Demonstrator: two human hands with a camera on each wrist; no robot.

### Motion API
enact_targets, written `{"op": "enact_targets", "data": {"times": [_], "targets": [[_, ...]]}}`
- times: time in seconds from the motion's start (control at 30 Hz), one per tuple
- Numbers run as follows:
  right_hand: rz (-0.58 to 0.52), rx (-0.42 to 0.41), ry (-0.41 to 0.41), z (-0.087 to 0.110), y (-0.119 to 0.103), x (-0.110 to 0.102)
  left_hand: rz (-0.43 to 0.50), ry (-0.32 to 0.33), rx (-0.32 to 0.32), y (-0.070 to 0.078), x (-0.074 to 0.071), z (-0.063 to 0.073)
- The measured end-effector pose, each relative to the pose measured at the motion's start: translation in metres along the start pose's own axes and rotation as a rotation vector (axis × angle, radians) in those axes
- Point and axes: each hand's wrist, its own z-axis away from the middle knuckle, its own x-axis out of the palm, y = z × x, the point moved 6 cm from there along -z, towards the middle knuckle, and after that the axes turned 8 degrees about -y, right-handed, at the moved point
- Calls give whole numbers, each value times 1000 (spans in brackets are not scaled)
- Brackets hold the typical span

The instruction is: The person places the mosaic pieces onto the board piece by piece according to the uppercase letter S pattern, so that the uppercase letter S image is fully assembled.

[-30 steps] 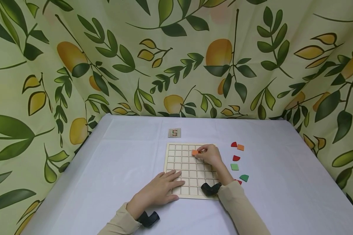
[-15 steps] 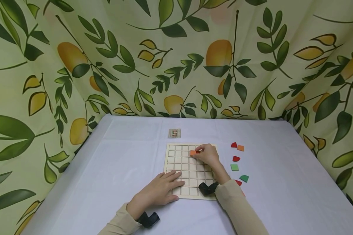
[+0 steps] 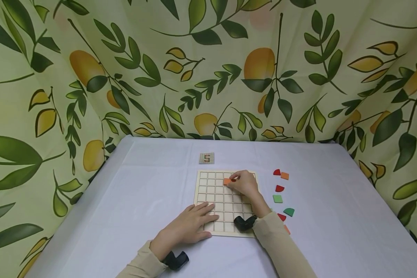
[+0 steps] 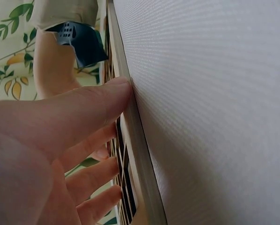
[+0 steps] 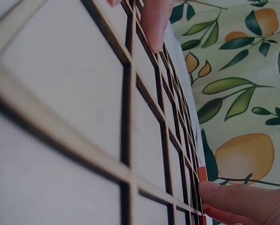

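A pale wooden grid board (image 3: 219, 227) lies on the white table. My right hand (image 3: 244, 183) is over its upper part, pinching an orange square tile (image 3: 226, 181) between thumb and fingers. Just under those fingers a bit of red piece (image 3: 234, 180) shows, mostly hidden. In the right wrist view the thumb (image 5: 224, 194) touches the upright edge of the orange tile (image 5: 202, 173). My left hand (image 3: 191, 224) rests spread on the board's lower left corner. The left wrist view shows its thumb (image 4: 102, 101) along the board's edge.
Right of the board lie loose tiles: red quarter-rounds (image 3: 279, 188), an orange square (image 3: 284, 176), a light green square (image 3: 277, 199) and a dark green quarter-round (image 3: 289, 212). A small pattern card (image 3: 206, 158) lies behind the board. A leaf-printed curtain (image 3: 180, 77) surrounds the table.
My right hand has shifted slightly left with the orange square tile, then nearly stopped. The left hand has stayed in place on the board.
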Motion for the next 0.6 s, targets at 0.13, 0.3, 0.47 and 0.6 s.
{"op": "enact_targets", "data": {"times": [0.13, 0.3, 0.47, 0.6], "targets": [[-3, -2, 3, 0, 0, 0, 9, -7, -7, 0, -1, 1], [11, 10, 3, -1, 1, 1, 12, -3, 0, 1, -2, 3], [20, 16, 5, -2, 2, 1, 5, 3, 2, 1, -1, 2], [10, 17, 3, -2, 3, 1, -4, 8, 6, 1, -2, 2]]}}
